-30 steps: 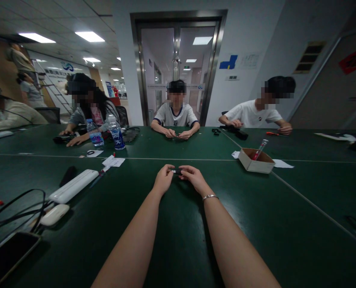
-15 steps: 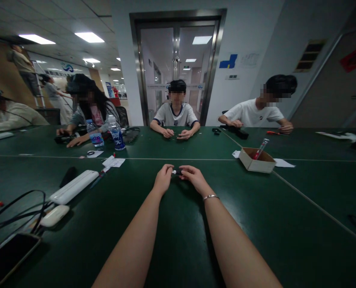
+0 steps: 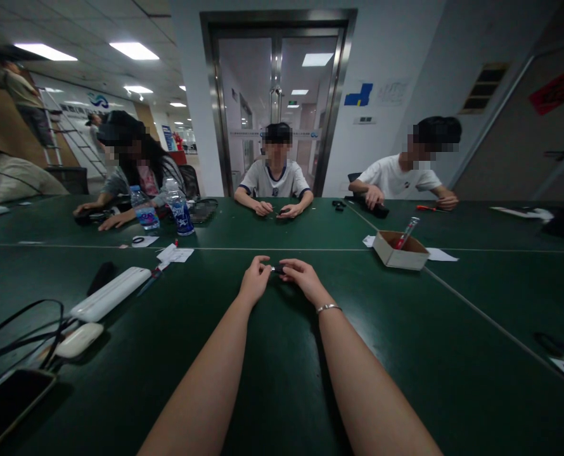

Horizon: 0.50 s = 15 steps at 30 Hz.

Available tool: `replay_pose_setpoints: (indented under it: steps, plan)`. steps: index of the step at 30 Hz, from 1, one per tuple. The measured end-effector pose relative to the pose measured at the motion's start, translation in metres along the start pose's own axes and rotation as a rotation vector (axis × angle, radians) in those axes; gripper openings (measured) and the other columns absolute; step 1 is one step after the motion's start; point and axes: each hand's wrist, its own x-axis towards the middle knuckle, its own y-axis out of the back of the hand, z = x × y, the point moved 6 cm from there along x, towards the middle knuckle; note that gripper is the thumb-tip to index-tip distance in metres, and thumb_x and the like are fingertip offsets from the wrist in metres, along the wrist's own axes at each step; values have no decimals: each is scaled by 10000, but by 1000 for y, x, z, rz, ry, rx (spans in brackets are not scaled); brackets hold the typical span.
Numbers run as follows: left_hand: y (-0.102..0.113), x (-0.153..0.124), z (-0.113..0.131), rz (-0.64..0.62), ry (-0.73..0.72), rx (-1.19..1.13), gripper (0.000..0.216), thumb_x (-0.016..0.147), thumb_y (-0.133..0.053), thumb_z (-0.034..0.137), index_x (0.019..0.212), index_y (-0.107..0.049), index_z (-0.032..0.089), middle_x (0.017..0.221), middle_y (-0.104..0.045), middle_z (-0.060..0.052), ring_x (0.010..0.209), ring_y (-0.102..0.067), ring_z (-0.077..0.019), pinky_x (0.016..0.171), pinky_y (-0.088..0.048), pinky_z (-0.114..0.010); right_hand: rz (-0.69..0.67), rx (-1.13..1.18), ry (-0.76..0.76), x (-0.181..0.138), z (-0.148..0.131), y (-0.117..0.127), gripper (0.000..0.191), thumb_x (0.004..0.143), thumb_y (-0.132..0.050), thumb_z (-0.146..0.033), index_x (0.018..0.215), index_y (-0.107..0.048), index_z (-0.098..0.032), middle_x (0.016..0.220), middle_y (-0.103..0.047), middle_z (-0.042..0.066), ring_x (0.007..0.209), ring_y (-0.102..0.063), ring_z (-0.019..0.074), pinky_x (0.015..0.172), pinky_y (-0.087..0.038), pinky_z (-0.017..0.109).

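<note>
My left hand (image 3: 255,281) and my right hand (image 3: 301,276) meet over the green table (image 3: 282,380), fingers pinched together from both sides on a small dark part (image 3: 277,269) with a pale metal bit. I cannot make out what the part is. A thin metal bracelet (image 3: 328,308) circles my right wrist. Both forearms stretch straight out from the bottom of the view.
A white power strip (image 3: 111,294), a white adapter (image 3: 79,340), black cables (image 3: 16,335) and a dark phone (image 3: 6,411) lie at left. A cardboard box (image 3: 400,251) with a red-tipped tool sits right. Two water bottles (image 3: 180,209) and papers stand beyond. Several people sit around the table.
My hands stay pinched on the small part, barely shifting. The camera has tilted slightly, and the people across moved their hands a little.
</note>
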Motion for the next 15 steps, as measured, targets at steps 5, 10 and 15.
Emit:
replay_pose_setpoints:
  steps: [5,10,15]
  plan:
    - [0,-1,1,-7,30,-4,299,923,-431,358,1146,-547,196,729,-593,-4,682,-569,-148,627,-411,-254,17,-12,-11,0,1,0,272,704,-779,-241,955,-708,-167,837,-696,36,700,-665,149,645,-549,244]
    - [-1,1,-1,-14,9,-1,301,889,-484,297,1170,-539,205,827,-619,-16,719,-574,-142,659,-424,-253,13,-8,-7,0,1,0,278,688,-782,-233,948,-710,-165,834,-700,36,684,-662,141,634,-539,232]
    - [-3,2,-4,-33,14,-31,300,914,-444,327,1163,-546,195,726,-599,-2,683,-567,-148,662,-428,-261,19,12,-11,0,0,0,284,668,-778,-239,934,-714,-162,826,-702,33,687,-663,148,633,-539,234]
